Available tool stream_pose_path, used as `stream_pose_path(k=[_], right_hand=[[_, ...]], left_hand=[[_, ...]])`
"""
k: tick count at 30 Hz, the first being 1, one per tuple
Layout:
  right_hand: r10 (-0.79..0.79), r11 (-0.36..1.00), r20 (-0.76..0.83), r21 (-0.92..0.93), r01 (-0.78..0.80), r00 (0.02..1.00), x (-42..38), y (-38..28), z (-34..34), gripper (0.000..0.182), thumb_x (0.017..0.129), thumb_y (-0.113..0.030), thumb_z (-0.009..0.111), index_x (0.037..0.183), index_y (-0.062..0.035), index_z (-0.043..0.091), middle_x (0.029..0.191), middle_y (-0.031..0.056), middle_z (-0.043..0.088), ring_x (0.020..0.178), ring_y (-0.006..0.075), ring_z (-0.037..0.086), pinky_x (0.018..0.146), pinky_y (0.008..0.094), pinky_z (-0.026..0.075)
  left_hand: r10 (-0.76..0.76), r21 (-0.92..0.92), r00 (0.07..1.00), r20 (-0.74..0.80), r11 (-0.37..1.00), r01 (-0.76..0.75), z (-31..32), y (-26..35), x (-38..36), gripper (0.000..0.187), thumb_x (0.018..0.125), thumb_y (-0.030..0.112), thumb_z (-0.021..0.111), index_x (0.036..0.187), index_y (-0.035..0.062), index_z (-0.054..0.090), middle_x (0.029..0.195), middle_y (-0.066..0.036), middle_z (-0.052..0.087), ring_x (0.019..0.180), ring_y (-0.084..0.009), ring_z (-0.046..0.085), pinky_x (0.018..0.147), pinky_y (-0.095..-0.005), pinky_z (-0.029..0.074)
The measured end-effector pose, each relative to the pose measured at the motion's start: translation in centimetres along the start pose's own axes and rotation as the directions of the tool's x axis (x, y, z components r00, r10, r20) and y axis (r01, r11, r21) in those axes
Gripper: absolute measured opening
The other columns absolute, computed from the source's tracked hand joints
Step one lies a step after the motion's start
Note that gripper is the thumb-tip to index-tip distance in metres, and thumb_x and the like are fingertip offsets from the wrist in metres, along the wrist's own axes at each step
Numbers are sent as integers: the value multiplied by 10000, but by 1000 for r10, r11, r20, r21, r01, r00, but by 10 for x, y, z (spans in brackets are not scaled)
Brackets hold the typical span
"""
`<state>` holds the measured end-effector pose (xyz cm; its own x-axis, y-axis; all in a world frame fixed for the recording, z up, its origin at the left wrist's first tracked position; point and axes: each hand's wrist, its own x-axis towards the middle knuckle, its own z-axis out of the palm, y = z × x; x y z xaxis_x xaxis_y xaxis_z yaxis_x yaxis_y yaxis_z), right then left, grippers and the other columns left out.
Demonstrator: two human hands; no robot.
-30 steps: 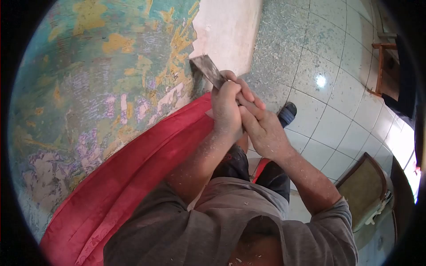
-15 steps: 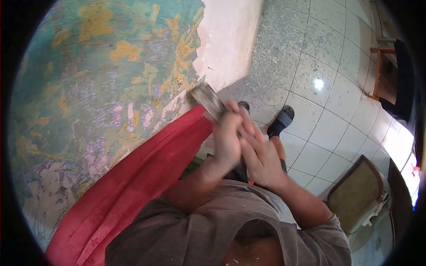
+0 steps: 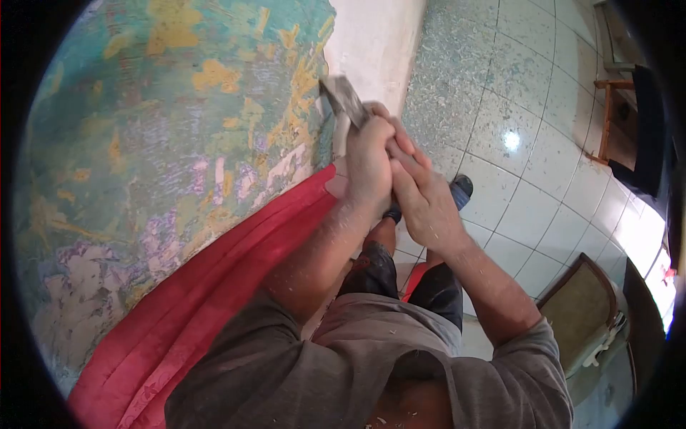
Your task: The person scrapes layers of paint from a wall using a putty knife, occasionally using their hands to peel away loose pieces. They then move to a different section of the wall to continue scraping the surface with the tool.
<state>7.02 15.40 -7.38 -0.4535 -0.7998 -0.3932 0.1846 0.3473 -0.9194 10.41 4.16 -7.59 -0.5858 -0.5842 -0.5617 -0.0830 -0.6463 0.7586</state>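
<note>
Both of my hands are wrapped around the handle of a paint scraper (image 3: pixel 346 99), its flat worn metal blade pointing up and left. My left hand (image 3: pixel 370 159) grips it nearer the blade, while my right hand (image 3: pixel 427 200) closes around the lower handle. The blade's end is right at the ragged edge of the paint on a wall (image 3: pixel 236 121) patched in green, yellow and lilac. Beyond that edge runs a bare pale strip (image 3: pixel 371 43). Pale flakes cling to my forearms.
A red cloth (image 3: pixel 236 243) drapes along the wall's lower edge at the left. Paint chips lie scattered over the tiled floor (image 3: pixel 457 64). My sandalled foot (image 3: pixel 463 189) stands on the tiles. At the right are a green-padded chair (image 3: pixel 577 311) and a wooden frame (image 3: pixel 606 121).
Both hands and the scraper have moved up and away from my body, along the paint edge. My forearms are stretched further out, and more of my legs shows below.
</note>
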Motion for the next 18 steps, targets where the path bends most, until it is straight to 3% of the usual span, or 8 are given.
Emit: stream_pose_path(k=[3, 5, 6, 9, 11, 13, 16, 18], right_hand=[[72, 997, 22, 10, -72, 997, -35, 18, 4, 439, 1020, -323, 427, 1364, -72, 531, 880, 269, 663, 898, 447, 665, 793, 481, 515], [-200, 973, -66, -134, 190, 977, -44, 22, 9, 444, 1020, -319, 427, 1385, -81, 510, 933, 292, 653, 981, 459, 642, 835, 486, 509], [-149, 984, 11, -93, 149, 989, -26, 22, 7, 434, 1020, -305, 423, 1366, -62, 519, 1058, 298, 633, 983, 456, 643, 855, 483, 507], [82, 994, 11, 67, -82, 997, 32, -13, -10, 426, 1018, -306, 425, 1342, -53, 535, 1154, 283, 612, 951, 466, 645, 880, 473, 511], [184, 975, 19, 123, -185, 983, 22, -8, -17, 391, 1013, -293, 445, 1264, -26, 582, 1147, 295, 608, 919, 452, 650, 871, 472, 509], [-84, 993, 1, -78, 84, 996, -17, 13, -10, 355, 1010, -285, 467, 1214, -34, 614, 957, 297, 645, 897, 417, 667, 780, 472, 526], [-215, 958, -109, -214, 189, 970, -51, 4, 12, 329, 1004, -261, 478, 1217, -51, 615, 857, 288, 645, 870, 393, 679, 665, 476, 531], [-18, 991, 11, -131, 19, 1000, -34, 4, 5, 339, 1004, -265, 476, 1253, -71, 601, 876, 281, 651, 877, 405, 675, 670, 484, 533]], left_hand=[[-63, -82, 997, -44, 995, 59, -7, -24, -35, 109, 880, 123, 440, 985, 93, 432, 633, -67, 473, 477, -238, 545, 473, -368, 494], [-36, -137, 999, 22, 990, 39, -14, -31, -49, 149, 879, 142, 447, 1026, 118, 434, 634, -71, 477, 487, -260, 550, 459, -395, 508], [-96, -216, 992, -87, 974, 75, -12, -21, -32, 154, 885, 155, 456, 1032, 117, 432, 625, -75, 476, 488, -262, 552, 445, -399, 499], [20, 29, 1000, -3, 999, -20, 10, 18, 28, 185, 900, 157, 463, 1075, 104, 428, 637, -74, 477, 497, -257, 556, 457, -400, 497], [31, 22, 1000, 4, 999, -31, 9, -1, 21, 191, 898, 142, 451, 1083, 103, 428, 644, -73, 476, 506, -258, 559, 477, -393, 501], [32, 17, 999, 5, 999, -32, -3, -18, -10, 198, 896, 127, 439, 1092, 101, 428, 651, -72, 474, 515, -259, 563, 498, -386, 504], [9, -175, 995, 102, 985, 9, -14, -22, -45, 215, 880, 66, 398, 1093, 65, 427, 611, -64, 465, 494, -240, 546, 526, -372, 510], [-99, -194, 994, -52, 977, 88, -14, -11, -35, 220, 885, 99, 409, 1105, 97, 417, 649, -85, 462, 508, -269, 543, 535, -375, 503]])
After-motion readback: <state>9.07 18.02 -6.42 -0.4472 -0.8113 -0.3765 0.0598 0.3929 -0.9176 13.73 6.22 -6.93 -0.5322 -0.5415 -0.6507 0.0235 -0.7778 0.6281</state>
